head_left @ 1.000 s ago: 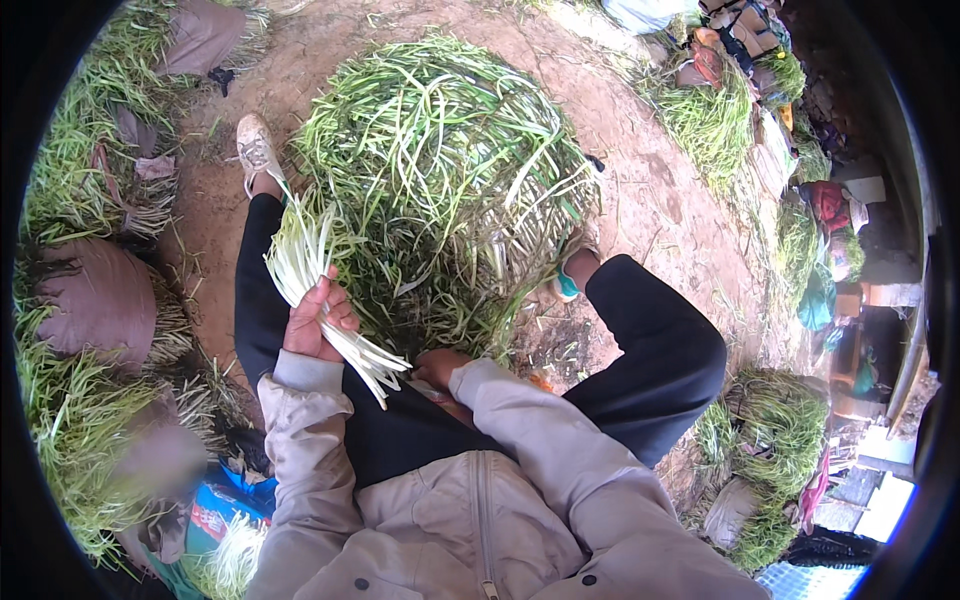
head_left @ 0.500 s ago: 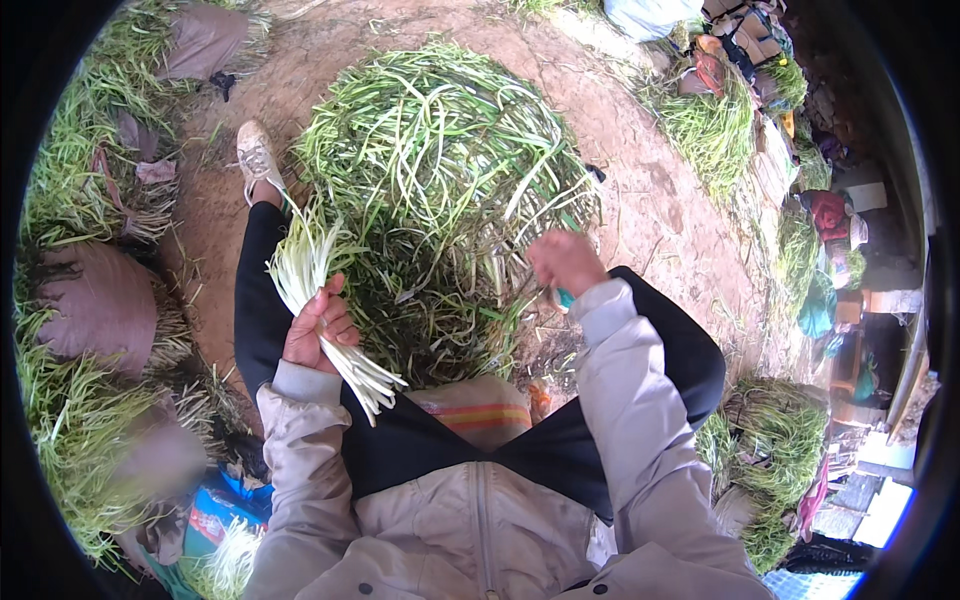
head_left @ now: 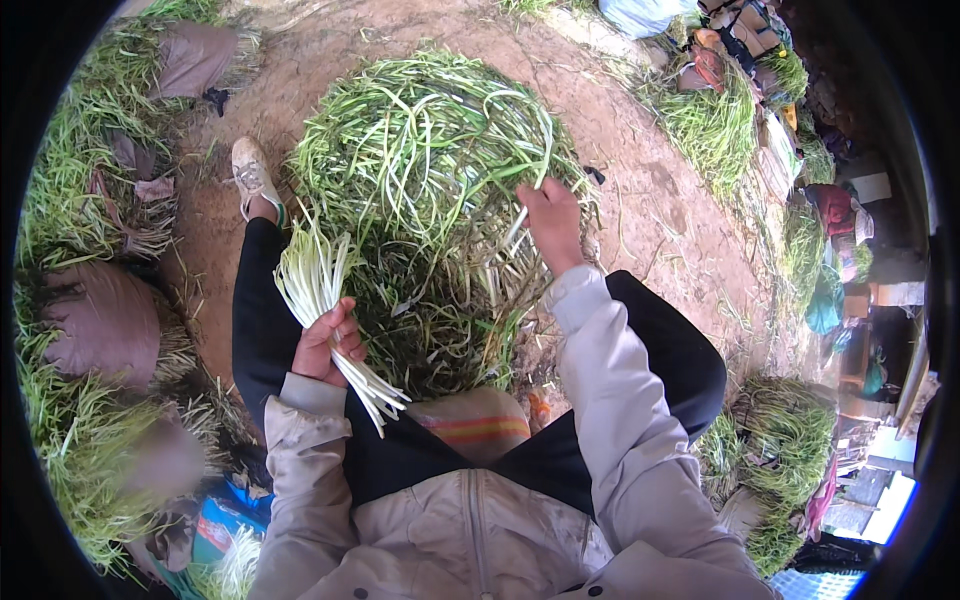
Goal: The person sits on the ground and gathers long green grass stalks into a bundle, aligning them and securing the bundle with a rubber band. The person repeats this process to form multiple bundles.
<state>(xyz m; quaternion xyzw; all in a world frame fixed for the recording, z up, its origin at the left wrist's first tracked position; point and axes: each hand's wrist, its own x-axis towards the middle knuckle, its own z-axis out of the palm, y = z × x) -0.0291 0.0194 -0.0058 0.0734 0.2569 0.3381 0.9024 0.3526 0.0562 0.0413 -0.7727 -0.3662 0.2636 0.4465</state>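
Note:
My left hand (head_left: 330,343) is closed around a bunch of garlic chives (head_left: 312,272), white-stemmed with pale green leaves. The cut-looking white ends point down toward my lap, and the leafy tops fan out past my left knee. My right hand (head_left: 553,222) is at the right edge of a big round heap of loose garlic chives (head_left: 410,120) on the ground before me. Its fingers pinch a single garlic chive stalk (head_left: 516,228), whose white part shows below the fingertips and whose green leaf rises above them. Darker, tangled leaves (head_left: 425,340) lie on the heap's near side.
Cloth-wrapped bundles of greens (head_left: 105,325) line the left side. More greens lie at the right (head_left: 775,440) and far right (head_left: 710,145). A striped sack (head_left: 470,425) sits between my legs. A blue bag (head_left: 225,525) and pale stalks (head_left: 235,565) are at lower left.
My right hand has moved up and slightly left onto the heap's edge and now grips a stalk. My left hand, with its bunch, has shifted slightly to the right.

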